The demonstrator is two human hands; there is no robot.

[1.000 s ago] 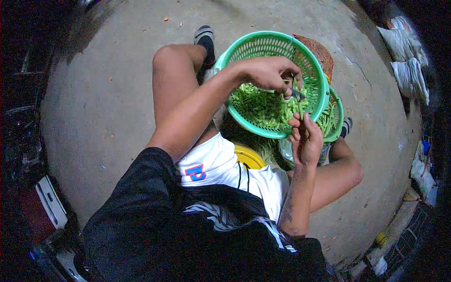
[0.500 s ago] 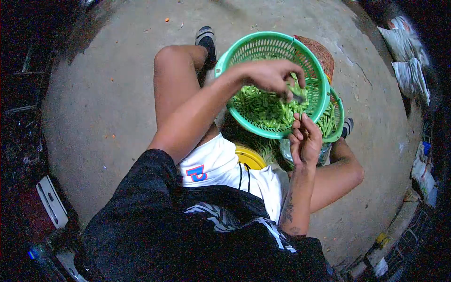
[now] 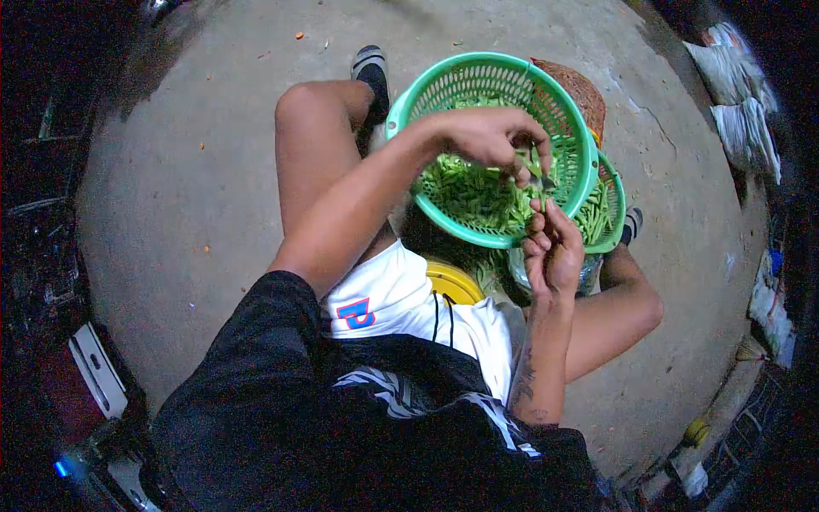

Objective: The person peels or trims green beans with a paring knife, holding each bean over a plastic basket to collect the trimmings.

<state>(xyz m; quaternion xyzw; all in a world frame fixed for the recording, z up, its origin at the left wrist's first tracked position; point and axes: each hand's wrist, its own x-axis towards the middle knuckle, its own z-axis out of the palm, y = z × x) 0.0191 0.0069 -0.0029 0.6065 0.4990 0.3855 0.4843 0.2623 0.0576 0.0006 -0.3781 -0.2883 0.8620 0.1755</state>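
My left hand (image 3: 493, 136) is over the large green basket (image 3: 405, 107), its fingers closed around a small dark blade (image 3: 547, 183) and green pieces. Just below it, my right hand (image 3: 559, 256) pinches the end of a green bean (image 3: 543, 201) at the basket's near rim, palm up. The blade lies close to this bean, and whether they touch is unclear. Many cut green pieces (image 3: 465, 188) fill the bottom of the basket. Longer beans (image 3: 594, 218) lie in a second green basket (image 3: 616, 230), partly under the first.
A reddish mesh sack (image 3: 576, 94) stands behind the baskets. Between my legs are a yellow round object (image 3: 455, 282) and a clear plastic container (image 3: 519, 269). White sacks (image 3: 744, 132) lie at the right edge, and a white object (image 3: 96, 369) is at lower left.
Both hands stay nearly in place above the basket. The fingers of my left hand and the blade have shifted slightly, and the view has moved a little.
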